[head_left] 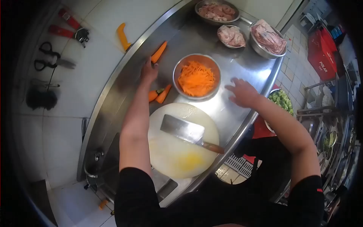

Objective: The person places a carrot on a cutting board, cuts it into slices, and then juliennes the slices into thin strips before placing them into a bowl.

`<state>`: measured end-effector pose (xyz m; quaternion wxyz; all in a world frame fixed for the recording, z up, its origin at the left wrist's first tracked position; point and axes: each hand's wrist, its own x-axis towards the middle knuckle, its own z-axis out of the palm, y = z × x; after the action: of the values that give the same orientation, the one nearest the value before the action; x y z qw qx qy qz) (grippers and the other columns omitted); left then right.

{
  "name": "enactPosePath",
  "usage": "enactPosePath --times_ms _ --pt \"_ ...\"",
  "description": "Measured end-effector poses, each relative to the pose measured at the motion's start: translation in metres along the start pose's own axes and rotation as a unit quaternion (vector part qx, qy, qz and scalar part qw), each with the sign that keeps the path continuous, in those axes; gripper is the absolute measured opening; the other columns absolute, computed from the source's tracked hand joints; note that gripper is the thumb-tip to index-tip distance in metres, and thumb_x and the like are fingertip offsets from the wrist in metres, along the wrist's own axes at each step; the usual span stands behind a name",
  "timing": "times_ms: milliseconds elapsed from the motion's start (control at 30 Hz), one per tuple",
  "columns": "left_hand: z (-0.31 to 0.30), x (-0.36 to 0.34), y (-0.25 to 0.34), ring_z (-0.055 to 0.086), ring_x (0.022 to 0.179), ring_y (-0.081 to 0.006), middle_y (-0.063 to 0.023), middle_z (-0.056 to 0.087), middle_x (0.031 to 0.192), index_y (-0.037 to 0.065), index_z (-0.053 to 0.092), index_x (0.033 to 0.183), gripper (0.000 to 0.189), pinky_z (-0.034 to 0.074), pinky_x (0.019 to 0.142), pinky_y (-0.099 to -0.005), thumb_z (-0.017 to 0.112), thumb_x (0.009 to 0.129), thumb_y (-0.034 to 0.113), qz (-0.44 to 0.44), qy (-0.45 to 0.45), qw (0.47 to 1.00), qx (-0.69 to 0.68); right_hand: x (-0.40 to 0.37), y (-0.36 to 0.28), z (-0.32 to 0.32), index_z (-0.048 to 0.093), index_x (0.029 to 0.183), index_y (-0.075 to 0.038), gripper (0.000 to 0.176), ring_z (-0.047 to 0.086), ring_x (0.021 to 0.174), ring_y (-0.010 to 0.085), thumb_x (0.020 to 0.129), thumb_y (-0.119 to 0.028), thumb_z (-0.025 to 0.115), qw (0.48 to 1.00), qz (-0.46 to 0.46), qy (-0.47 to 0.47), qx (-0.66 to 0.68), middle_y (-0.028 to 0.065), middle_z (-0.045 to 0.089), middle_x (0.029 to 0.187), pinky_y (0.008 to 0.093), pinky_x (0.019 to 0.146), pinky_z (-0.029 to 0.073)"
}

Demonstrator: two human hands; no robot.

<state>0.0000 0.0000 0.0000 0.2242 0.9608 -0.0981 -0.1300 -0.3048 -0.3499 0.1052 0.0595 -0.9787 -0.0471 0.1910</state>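
My left hand (149, 71) is closed around the lower end of a peeled carrot (159, 52), close to the back edge of the steel counter. To the right of a steel bowl (218, 87) my right hand (242, 93) hovers with fingers apart, holding nothing. Shredded carrot (196, 78) fills much of that bowl. Below my left hand lie carrot pieces (163, 94). A cleaver (183, 129) with a wooden handle rests flat on the round white cutting board (160, 151), its handle reaching past the board's edge.
Bowls of raw meat (216, 11), (231, 36), (268, 36) stand at the counter's far end. A bowl of green vegetables (280, 101) sits beyond the right edge. Scissors (51, 58) and a yellow-handled tool (123, 36) hang on the tiled wall. A red crate (321, 55) stands farther right.
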Motion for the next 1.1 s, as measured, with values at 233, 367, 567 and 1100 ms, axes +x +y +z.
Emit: enactPosePath --times_ms 233,367,567,1100 --pt "0.026 0.025 0.05 0.048 0.136 -0.0399 -0.0244 0.04 0.154 0.005 0.041 0.151 0.07 0.042 0.111 -0.0468 0.064 0.094 0.037 -0.093 -0.006 0.992 0.085 -0.149 -0.005 -0.047 0.061 0.131 -0.007 0.048 0.064 0.11 0.0381 0.092 -0.033 0.069 0.987 0.007 -0.043 0.153 0.0203 0.064 0.12 0.0452 0.096 0.053" --pt "0.04 0.019 0.06 0.05 0.134 -0.0373 -0.0228 0.048 0.148 0.004 0.05 0.143 0.067 0.043 0.109 -0.0473 0.068 0.091 0.042 -0.084 0.078 0.988 0.1 -0.161 -0.046 -0.017 0.064 0.124 -0.003 0.041 0.067 0.103 0.0374 0.091 -0.027 0.071 0.958 -0.012 0.039 0.284 0.019 0.067 0.113 0.0448 0.089 0.055" --pt "0.049 0.038 0.059 0.057 0.127 -0.0364 -0.0201 0.059 0.137 0.004 0.057 0.136 0.068 0.046 0.106 -0.0471 0.073 0.085 0.045 -0.051 0.088 0.994 0.048 -0.141 -0.081 -0.005 0.064 0.123 -0.003 0.039 0.067 0.097 0.0369 0.092 -0.026 0.07 0.943 -0.097 0.042 0.316 0.0177 0.066 0.104 0.0453 0.083 0.056" --pt "0.006 -0.106 0.065 0.07 0.099 -0.0316 -0.0151 0.073 0.109 0.003 0.072 0.102 0.037 0.054 0.084 -0.0449 0.079 0.082 0.033 0.095 -0.175 0.954 0.226 -0.123 -0.107 0.034 0.066 0.118 -0.006 0.035 0.063 0.105 0.0364 0.09 -0.026 0.07 0.948 -0.114 0.067 0.29 0.0173 0.066 0.109 0.0449 0.091 0.052"
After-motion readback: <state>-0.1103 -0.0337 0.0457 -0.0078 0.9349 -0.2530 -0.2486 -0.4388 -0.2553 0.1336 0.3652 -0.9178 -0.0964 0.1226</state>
